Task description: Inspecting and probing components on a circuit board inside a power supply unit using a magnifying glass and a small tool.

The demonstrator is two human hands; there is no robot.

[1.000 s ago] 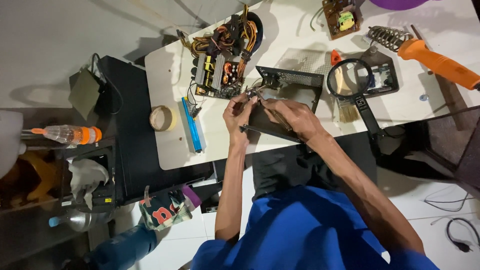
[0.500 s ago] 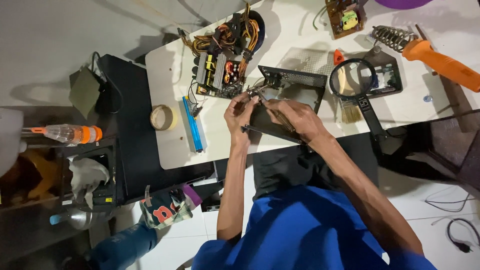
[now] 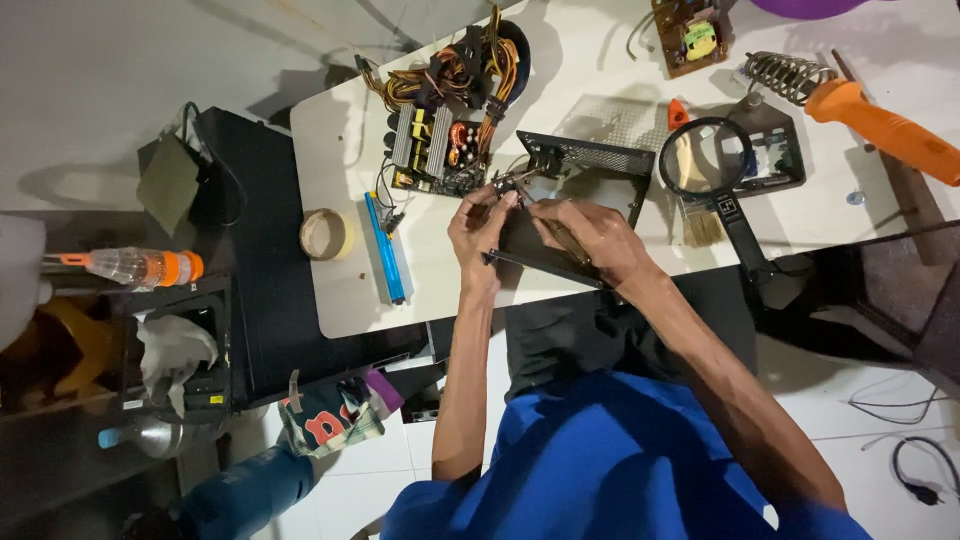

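My left hand (image 3: 478,232) and right hand (image 3: 590,238) both pinch shut on a small metal part (image 3: 518,186) over the black metal case (image 3: 585,190); circuit board (image 3: 435,150) at ten o'clock.

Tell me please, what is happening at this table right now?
A person in a blue shirt works at a white table. Both hands, the left hand and the right hand, meet over a black metal case, pinching small parts too fine to identify. Beside it lies an exposed circuit board with bundled wires. A magnifying glass and an orange-handled soldering iron lie to the right.
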